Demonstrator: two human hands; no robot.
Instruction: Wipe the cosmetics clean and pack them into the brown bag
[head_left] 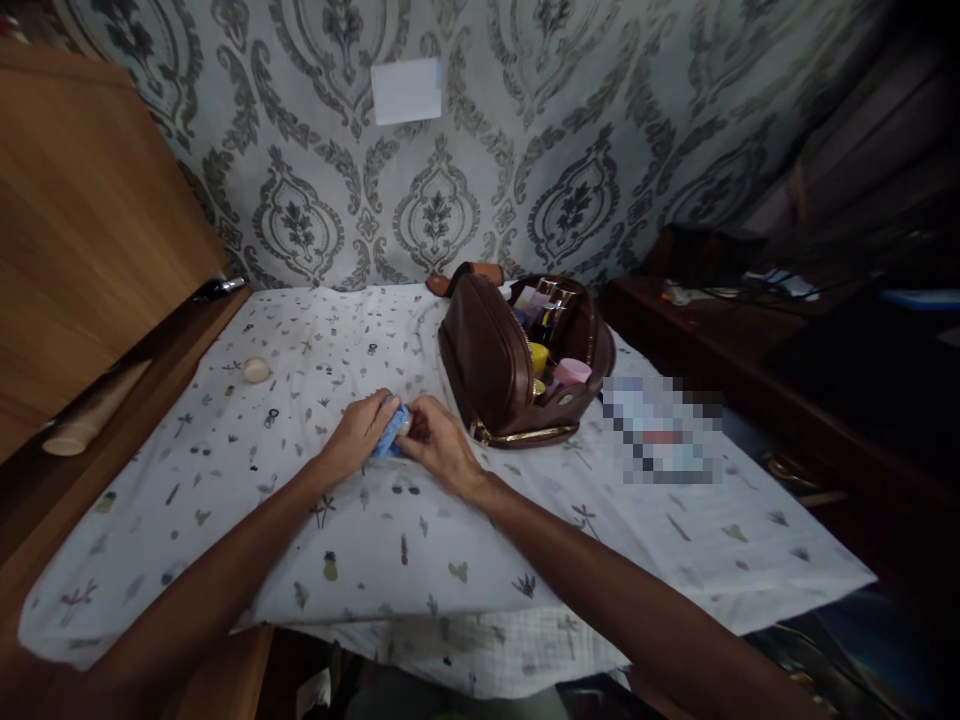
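My left hand point(365, 432) is closed on a crumpled blue cloth point(389, 436) above the middle of the table. Against the cloth, my right hand point(442, 447) pinches a small pale, roundish item point(406, 425), partly hidden by the fingers, so its kind cannot be made out. Just right of my hands stands a brown leather toiletry bag point(487, 350), unzipped. Inside it are a pink lid point(572, 371), a yellow container point(538, 357) and several small items. On the left part of the cloth lies a small cream-coloured round object point(256, 370).
A white patterned tablecloth point(247, 530) covers the table. To the left rises a wooden panel point(90, 220), with a pale cylinder point(94, 410) lying beside it. A blurred-out flat item point(660, 430) lies right of the bag. Dark furniture point(697, 340) borders the right side.
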